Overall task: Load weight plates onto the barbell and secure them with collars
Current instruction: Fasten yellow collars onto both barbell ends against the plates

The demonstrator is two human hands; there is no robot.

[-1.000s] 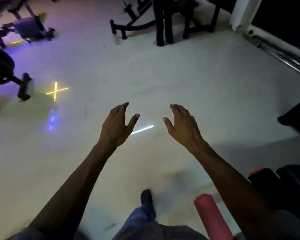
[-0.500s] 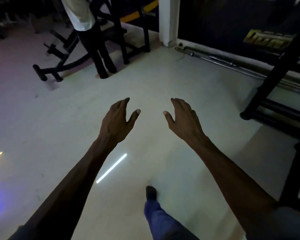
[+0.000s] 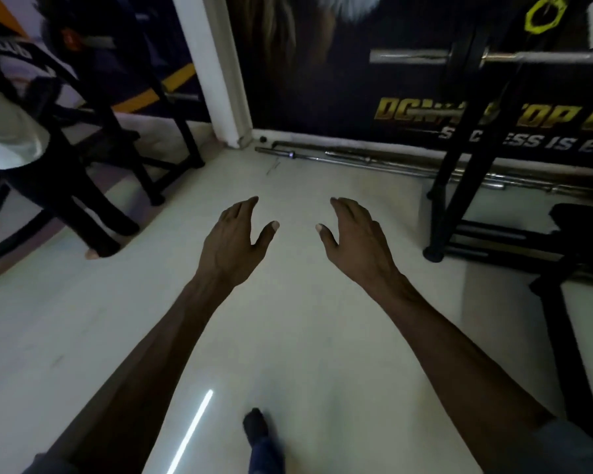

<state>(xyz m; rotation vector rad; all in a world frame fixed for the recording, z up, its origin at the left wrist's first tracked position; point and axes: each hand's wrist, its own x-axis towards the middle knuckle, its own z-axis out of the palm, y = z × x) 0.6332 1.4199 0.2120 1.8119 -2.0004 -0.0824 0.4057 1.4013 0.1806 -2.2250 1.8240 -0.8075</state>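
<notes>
Left hand [image 3: 232, 249]: fingers loose, spread, holding nothing.
Right hand [image 3: 358, 244]: the same, palm facing left hand.
Barbell [image 3: 493, 57]: on rack [image 3: 459, 165], no plates visible.
Bars [image 3: 373, 162]: on floor [image 3: 288, 336] by wall.

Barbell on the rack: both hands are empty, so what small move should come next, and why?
Probably step toward the rack on the right. Both the left hand and the right hand hang open over bare floor, holding nothing; the barbell rests ahead on the rack, and no weight plate is clearly in view.
</notes>
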